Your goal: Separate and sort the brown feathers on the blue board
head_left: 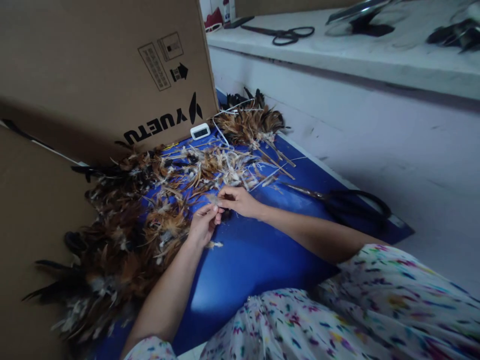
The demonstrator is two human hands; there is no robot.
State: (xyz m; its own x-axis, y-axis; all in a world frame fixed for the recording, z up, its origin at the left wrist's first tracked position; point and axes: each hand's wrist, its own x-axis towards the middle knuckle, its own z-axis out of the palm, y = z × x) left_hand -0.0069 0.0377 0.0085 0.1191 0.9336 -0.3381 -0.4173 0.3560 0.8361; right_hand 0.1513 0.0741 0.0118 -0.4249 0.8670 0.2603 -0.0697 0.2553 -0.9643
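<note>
Over the blue table top (232, 265), my left hand (204, 222) and my right hand (238, 201) meet with fingertips almost touching. Both are closed in a pinch on a small pale feather (213, 199), whose fluffy part shows between them. Just beyond lie loose brown, white and black feathers (204, 167), strewn with thin sticks and white string. A large heap of brown and black feathers (123, 250) spreads to the left of my left forearm. Large black-handled scissors (337, 197) lie to the right, beyond my right forearm.
A tall cardboard box (112, 75) stands at the back left, with a small white digital device (200, 131) at its foot. Bundled feathers (251, 120) rest by the wall. On the white ledge (375, 55) lies another pair of scissors (285, 35).
</note>
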